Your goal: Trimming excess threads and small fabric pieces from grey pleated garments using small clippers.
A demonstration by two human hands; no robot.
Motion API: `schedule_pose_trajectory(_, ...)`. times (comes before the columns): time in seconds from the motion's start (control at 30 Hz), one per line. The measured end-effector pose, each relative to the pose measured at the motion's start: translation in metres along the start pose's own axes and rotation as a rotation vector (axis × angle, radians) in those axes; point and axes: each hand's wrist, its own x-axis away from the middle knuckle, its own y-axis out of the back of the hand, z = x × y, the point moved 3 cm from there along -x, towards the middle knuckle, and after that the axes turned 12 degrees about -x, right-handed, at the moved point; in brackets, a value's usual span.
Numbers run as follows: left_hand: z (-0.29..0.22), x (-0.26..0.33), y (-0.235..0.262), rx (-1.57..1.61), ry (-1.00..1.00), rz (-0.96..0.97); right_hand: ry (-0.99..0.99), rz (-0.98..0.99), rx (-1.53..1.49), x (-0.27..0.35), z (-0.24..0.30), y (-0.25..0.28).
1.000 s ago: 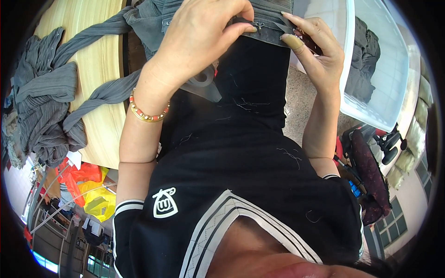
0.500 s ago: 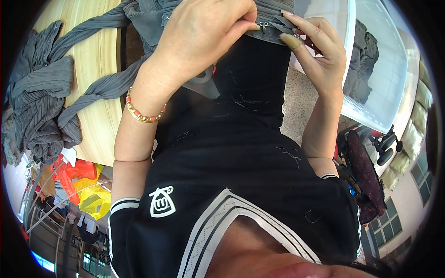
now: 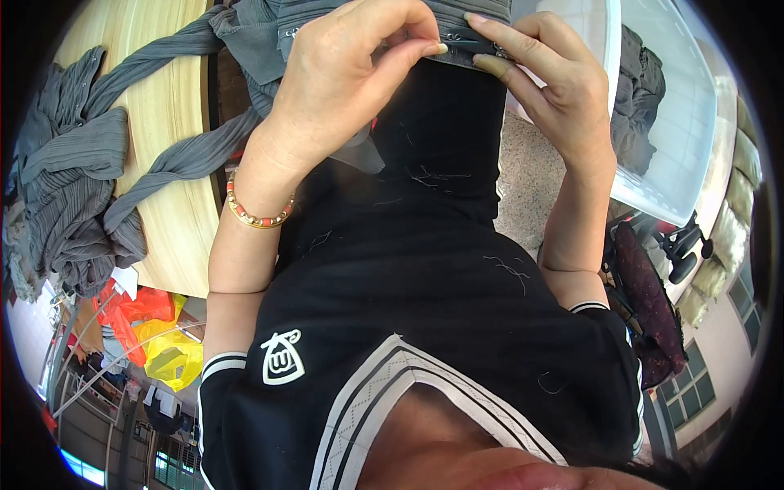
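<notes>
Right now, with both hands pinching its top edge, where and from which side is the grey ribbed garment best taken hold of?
Probably at the zipped hem edge of the grey ribbed garment, where it is stiffest and stretched flat. The left hand and right hand already pinch it from the near side, thumb under, fingers over. The loose sleeves trail across the pale wooden table and would only bunch up in a grip.

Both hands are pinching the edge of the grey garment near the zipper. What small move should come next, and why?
Probably slide the left hand along the zipper, because the right hand already pinches the grey garment beside it and both fingertips meet there.
</notes>
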Motion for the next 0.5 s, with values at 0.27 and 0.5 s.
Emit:
schedule_pose_trajectory(0.27, 0.018, 0.005, -0.016, 0.036, -0.198, -0.17, 0.576, -0.504, -0.363, -0.016, -0.017, -0.027)
schedule_pose_trajectory(0.5, 0.008, 0.004, -0.025, -0.063, -0.267, 0.027, -0.258, -0.236, -0.187, 0.003, -0.009, 0.017)
